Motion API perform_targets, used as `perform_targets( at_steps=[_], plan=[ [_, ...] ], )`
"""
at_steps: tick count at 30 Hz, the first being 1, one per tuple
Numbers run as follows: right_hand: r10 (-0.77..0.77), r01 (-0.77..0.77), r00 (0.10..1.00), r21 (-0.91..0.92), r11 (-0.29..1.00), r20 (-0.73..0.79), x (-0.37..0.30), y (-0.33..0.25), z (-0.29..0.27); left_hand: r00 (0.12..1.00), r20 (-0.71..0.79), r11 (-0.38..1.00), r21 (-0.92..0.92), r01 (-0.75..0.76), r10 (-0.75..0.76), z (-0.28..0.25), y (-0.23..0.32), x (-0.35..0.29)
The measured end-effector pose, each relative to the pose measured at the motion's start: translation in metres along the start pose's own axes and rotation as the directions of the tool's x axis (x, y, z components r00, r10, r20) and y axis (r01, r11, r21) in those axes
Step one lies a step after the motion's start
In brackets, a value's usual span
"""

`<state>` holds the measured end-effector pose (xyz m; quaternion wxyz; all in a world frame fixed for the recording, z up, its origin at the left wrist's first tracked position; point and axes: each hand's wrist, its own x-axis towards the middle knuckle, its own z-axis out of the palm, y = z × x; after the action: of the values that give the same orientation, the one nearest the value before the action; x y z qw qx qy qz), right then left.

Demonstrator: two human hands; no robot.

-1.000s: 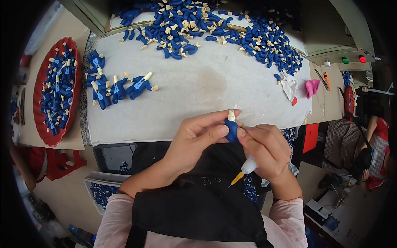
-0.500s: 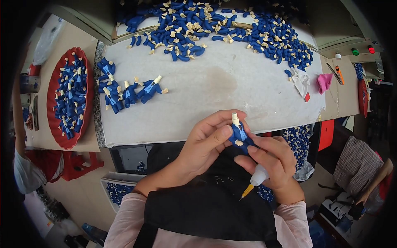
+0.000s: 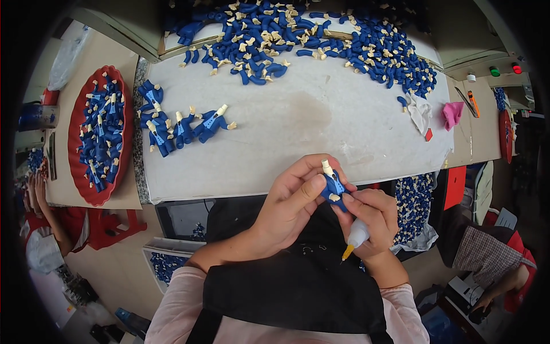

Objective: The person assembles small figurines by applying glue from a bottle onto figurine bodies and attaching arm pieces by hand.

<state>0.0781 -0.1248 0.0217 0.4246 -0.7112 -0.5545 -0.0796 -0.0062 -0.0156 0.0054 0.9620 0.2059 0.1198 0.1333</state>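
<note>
My left hand [image 3: 289, 203] is closed around a small doll figure [image 3: 334, 184] with a blue suit and a bare cream neck peg. The figure is held upright, just over the table's near edge. From the other side, my right hand [image 3: 378, 218] presses thumb and fingertips to the figure's side. Tucked in that same hand is a white squeeze bottle [image 3: 358, 233], its yellow needle tip pointing down and away from the figure. My fingers hide part of the figure's back and legs.
Several similar figures [image 3: 183, 131] lie at the table's left. Loose blue arms [image 3: 372, 54] with cream hands are heaped at the back. A red tray [image 3: 74, 143] holds more figures. White [image 3: 421, 109] and pink cloths [image 3: 452, 114] lie at right. Other people sit on both sides.
My right hand has shifted up and closer in, its fingers bunched tighter at the figure's side, and the bottle has moved with it. The left hand keeps its hold.
</note>
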Motion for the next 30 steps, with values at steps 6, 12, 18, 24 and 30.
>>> perform_targets(
  at_steps=[6,12,18,24,30],
  plan=[
    [0.045,-0.041,0.99,0.029,0.999,-0.135,-0.002,-0.002,0.012,1.0,-0.012,1.0,0.026,-0.003,0.003,-0.002,0.002,0.0],
    [0.043,-0.048,0.985,-0.028,0.998,-0.17,-0.006,-0.003,0.017,1.0,0.013,0.999,0.032,-0.006,0.006,-0.004,0.002,0.003],
    [0.033,-0.037,0.983,-0.023,0.999,-0.182,-0.003,-0.001,0.015,0.993,0.063,0.993,-0.066,0.1,-0.096,-0.006,0.01,0.009],
    [-0.142,0.134,0.971,-0.053,0.99,-0.193,0.004,0.008,0.015,0.993,0.116,1.0,-0.005,-0.015,0.015,-0.012,0.007,0.008],
    [-0.157,0.149,0.971,-0.059,0.987,-0.178,-0.003,0.013,0.011,0.986,-0.005,0.985,-0.043,0.165,-0.165,0.003,0.016,0.009]
  ],
)
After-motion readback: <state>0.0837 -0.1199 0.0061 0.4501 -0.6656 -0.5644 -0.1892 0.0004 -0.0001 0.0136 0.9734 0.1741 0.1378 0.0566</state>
